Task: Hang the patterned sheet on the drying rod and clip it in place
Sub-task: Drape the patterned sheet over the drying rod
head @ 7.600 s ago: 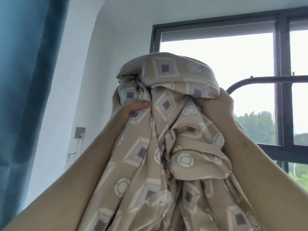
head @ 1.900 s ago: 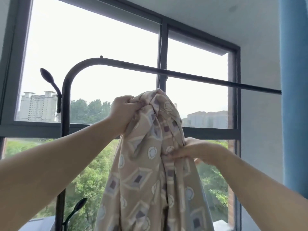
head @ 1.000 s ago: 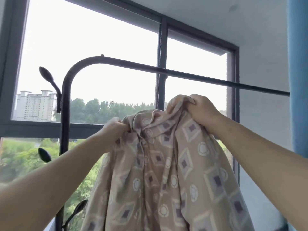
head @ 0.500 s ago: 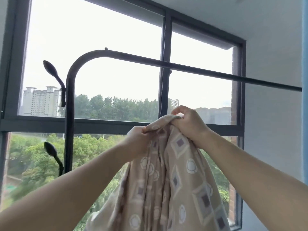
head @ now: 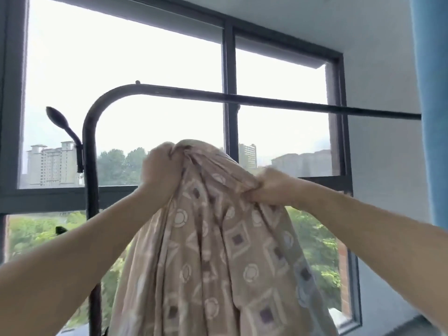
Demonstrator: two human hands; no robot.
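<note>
Overhead, gripping sheet's [head: 213, 251] bunched top with left hand [head: 161, 173] and right hand [head: 269, 187], fists tight; hanging at rod's [head: 242, 98] 6 o'clock, apart.

Sheet [head: 218, 251] below rod [head: 242, 98]

I note the black drying rod [head: 266, 100] spanning the window [head: 228, 57], curving down at left into a post [head: 91, 166] bearing hooks [head: 58, 117].

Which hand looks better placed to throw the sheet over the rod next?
Probably the left hand: it grips the top of the sheet and sits higher, nearer the rod. The right hand grips lower down.
</note>
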